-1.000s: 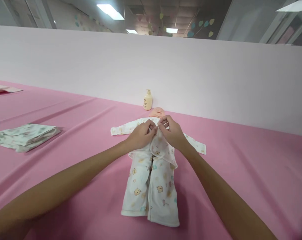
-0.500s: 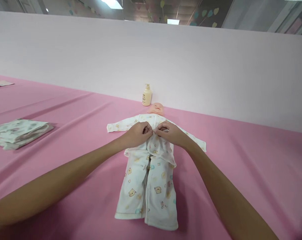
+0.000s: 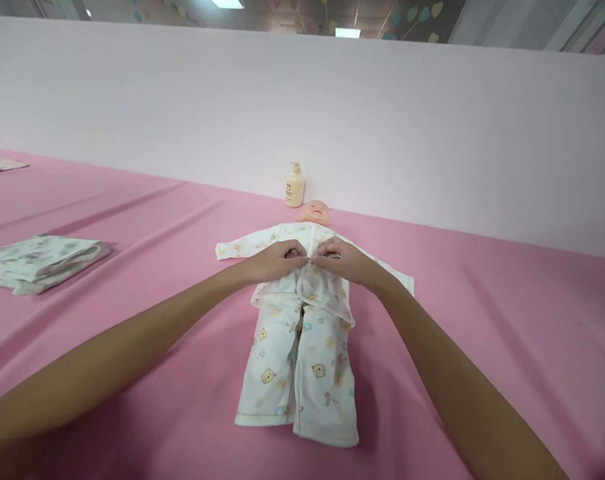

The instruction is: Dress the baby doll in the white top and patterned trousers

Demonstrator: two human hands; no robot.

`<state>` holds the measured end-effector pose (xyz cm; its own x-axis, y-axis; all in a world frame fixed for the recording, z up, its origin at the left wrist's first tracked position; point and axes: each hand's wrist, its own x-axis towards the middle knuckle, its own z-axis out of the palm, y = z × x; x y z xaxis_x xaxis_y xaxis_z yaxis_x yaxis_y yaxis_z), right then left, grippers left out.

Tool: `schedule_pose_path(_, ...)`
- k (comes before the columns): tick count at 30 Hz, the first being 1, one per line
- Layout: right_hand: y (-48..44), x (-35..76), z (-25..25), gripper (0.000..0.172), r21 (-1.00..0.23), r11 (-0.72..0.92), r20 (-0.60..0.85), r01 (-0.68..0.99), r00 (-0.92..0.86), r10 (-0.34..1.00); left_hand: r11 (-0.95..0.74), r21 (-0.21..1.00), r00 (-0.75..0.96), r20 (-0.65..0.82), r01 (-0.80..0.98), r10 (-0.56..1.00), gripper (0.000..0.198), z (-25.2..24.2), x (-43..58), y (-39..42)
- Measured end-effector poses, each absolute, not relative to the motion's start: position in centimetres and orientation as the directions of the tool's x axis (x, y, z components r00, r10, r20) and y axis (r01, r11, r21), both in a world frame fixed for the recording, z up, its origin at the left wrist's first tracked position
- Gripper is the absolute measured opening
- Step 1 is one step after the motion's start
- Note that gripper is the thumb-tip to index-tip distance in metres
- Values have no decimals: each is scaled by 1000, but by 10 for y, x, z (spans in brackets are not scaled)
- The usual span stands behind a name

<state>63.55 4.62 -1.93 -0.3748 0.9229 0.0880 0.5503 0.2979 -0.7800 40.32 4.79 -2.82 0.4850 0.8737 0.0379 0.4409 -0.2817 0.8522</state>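
Note:
A baby doll (image 3: pixel 316 212) lies on its back on the pink-covered surface, its head toward the wall. It wears a white printed baby jacket (image 3: pixel 322 283) with the sleeves spread out, and matching trousers (image 3: pixel 325 380). My left hand (image 3: pixel 279 259) and my right hand (image 3: pixel 345 260) meet over the middle of the chest. Both are closed, pinching the jacket's front edges between thumb and fingers. The fastener itself, if any, is too small and covered by my fingertips to make out.
Behind the doll's head a cream pump bottle (image 3: pixel 295 185) stands against the white wall (image 3: pixel 432 133). Folded printed cloth (image 3: pixel 42 261) lies at the left, and a pinkish cloth (image 3: pixel 2 163) farther back. Folds run across the pink cover (image 3: pixel 182 207).
My hands stay at the same spot on the jacket front, with the fingertips a little closer together. The whole view has shifted slightly.

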Motion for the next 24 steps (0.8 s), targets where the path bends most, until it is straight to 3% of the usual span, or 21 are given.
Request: schedule_pose_path(24,48,634,-25,28,-791,334,84,512,-450,889,-209,943,626,1,259,780,34,-27,393,55)
